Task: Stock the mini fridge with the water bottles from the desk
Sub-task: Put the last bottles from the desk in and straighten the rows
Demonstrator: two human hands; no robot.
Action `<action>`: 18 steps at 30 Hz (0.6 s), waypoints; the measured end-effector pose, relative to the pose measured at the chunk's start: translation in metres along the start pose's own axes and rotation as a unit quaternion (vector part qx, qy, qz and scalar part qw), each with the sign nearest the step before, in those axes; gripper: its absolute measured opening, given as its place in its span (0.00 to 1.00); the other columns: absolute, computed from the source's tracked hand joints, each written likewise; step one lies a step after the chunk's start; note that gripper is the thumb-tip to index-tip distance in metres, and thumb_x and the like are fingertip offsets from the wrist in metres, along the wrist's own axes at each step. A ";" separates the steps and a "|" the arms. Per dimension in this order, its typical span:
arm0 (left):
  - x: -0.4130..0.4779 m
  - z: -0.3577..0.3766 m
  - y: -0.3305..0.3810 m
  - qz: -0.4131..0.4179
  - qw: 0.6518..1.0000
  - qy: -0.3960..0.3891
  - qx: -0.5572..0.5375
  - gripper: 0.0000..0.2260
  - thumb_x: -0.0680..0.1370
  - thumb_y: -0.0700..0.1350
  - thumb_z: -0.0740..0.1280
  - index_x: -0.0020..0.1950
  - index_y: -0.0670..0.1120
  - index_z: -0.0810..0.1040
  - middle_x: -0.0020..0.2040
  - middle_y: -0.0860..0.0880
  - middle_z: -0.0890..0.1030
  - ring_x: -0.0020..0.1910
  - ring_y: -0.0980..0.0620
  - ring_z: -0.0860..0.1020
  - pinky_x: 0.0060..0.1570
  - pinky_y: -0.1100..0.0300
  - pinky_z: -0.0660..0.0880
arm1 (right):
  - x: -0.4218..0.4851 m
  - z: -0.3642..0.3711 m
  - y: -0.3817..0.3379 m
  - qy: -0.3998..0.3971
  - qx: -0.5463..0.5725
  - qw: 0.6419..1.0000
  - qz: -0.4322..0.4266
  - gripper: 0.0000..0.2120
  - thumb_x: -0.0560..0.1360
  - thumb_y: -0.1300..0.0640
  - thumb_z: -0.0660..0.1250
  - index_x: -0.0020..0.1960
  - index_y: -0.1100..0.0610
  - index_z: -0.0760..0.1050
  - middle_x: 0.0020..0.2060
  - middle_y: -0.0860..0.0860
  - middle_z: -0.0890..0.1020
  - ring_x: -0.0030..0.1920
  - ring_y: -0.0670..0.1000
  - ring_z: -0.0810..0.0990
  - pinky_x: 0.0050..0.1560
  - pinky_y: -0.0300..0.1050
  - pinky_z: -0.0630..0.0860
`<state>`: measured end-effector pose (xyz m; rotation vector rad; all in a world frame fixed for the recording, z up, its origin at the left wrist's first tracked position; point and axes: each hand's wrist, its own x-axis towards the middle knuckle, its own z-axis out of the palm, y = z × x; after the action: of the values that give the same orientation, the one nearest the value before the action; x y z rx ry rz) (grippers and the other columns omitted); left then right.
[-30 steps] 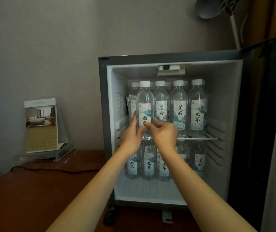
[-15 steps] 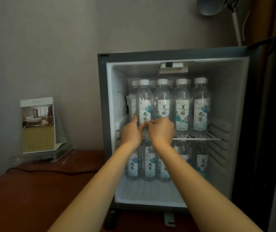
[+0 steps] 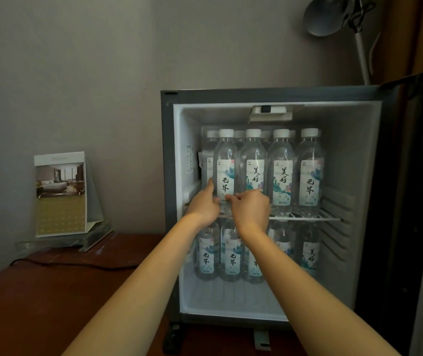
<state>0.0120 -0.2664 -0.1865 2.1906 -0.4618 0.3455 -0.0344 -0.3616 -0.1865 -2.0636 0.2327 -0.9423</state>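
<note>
The mini fridge (image 3: 171,160) stands open on the desk, its door swung to the right. Several clear water bottles with white caps fill its wire upper shelf (image 3: 315,217) and more stand on the floor below. Both my hands hold the lower part of the front-left bottle (image 3: 225,160) on the upper shelf. My left hand (image 3: 204,205) wraps its left side with the index finger pointing up. My right hand (image 3: 251,209) pinches its label from the right. The bottle stands upright on the shelf.
A standing hotel card (image 3: 60,194) sits on a clear holder at the back left of the wooden desk (image 3: 38,304). A black cable (image 3: 76,264) runs across the desk. A grey lamp (image 3: 328,16) rises behind the fridge; the dark door (image 3: 410,201) stands at right.
The front-left bottle has been pushed back and now stands in line with the other front bottles on the shelf. Both hands stay on it, a little lower on its body.
</note>
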 end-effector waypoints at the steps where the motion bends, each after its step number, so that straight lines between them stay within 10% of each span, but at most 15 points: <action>1: -0.002 0.000 0.002 -0.006 1.000 -0.006 0.010 0.28 0.80 0.38 0.56 0.77 0.51 0.49 0.68 0.47 0.71 0.63 0.49 0.73 0.55 0.60 0.70 | 0.000 -0.002 0.001 -0.006 -0.002 1.000 0.002 0.15 0.73 0.52 0.70 0.34 0.62 0.80 0.40 0.55 0.85 0.35 0.53 0.81 0.34 0.44 0.77; 9: -0.033 0.017 0.037 -0.003 0.995 0.095 0.015 0.32 0.78 0.39 0.61 0.77 0.48 0.46 0.73 0.45 0.56 0.63 0.43 0.71 0.56 0.53 0.75 | -0.003 -0.047 0.009 0.007 0.007 1.000 -0.021 0.21 0.74 0.52 0.69 0.25 0.60 0.73 0.22 0.51 0.74 0.21 0.46 0.66 0.26 0.40 0.63; 15: -0.066 0.025 0.065 0.069 0.983 0.168 -0.030 0.24 0.77 0.36 0.62 0.72 0.44 0.61 0.71 0.46 0.63 0.63 0.48 0.71 0.56 0.65 0.67 | -0.015 -0.101 0.016 0.033 0.014 0.999 -0.035 0.20 0.74 0.52 0.68 0.30 0.65 0.77 0.28 0.61 0.81 0.29 0.58 0.78 0.33 0.46 0.76; 18: -0.084 0.031 0.084 0.105 0.977 0.158 -0.099 0.12 0.79 0.38 0.62 0.62 0.45 0.71 0.58 0.46 0.76 0.44 0.56 0.78 0.47 0.62 0.76 | -0.026 -0.130 0.022 0.049 0.052 0.996 -0.045 0.13 0.72 0.54 0.69 0.37 0.63 0.83 0.32 0.57 0.84 0.37 0.55 0.83 0.46 0.50 0.80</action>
<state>-0.0975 -0.3214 -0.1807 1.8543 -0.5259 0.7197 -0.1392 -0.4439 -0.1693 -1.9494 0.1395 -1.0893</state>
